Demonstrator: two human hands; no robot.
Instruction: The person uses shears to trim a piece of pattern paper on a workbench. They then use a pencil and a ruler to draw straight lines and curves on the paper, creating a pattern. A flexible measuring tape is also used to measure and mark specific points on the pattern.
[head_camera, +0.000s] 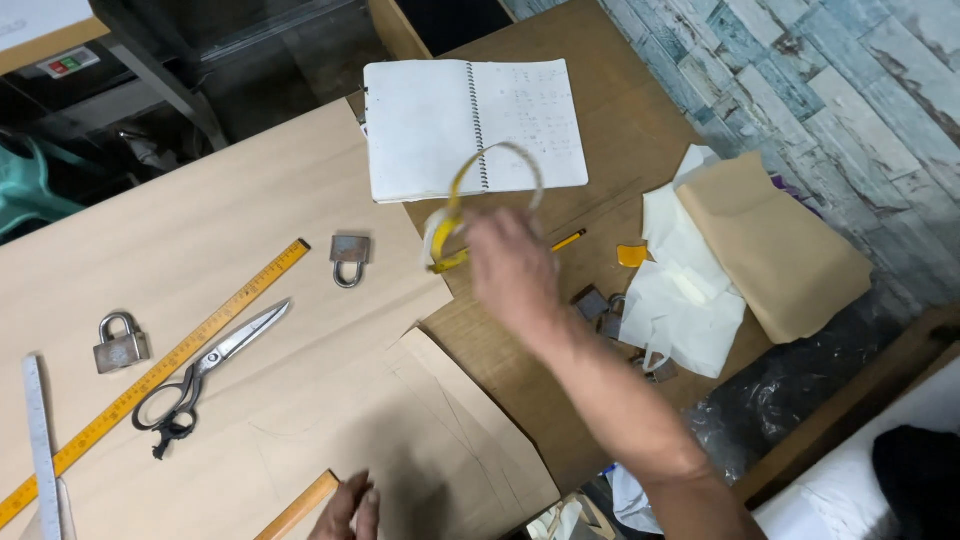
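- Yellow and white measuring tape loops up from the right hand, which is closed around it and raised over the middle of the table; the loop arches in front of the near edge of an open spiral notebook.
- The picture is blurred at that hand, so the exact finger grip cannot be told.
- The left hand lies at the near edge, fingers loosely bent and resting on pale pattern paper, just beside the end of a wooden ruler; it holds nothing.
- On the paper to the left lie large scissors, blades pointing far-right, just beside a long yellow folding rule set on a diagonal.
- A padlock sits at the far left, a second padlock near the middle, well apart from each other.
- A grey steel ruler lies at the left edge.
- A yellow pencil shows just right of the raised hand, on the brown table.
- Further right lie white cloth pieces and a tan sheet beside the painted brick wall.
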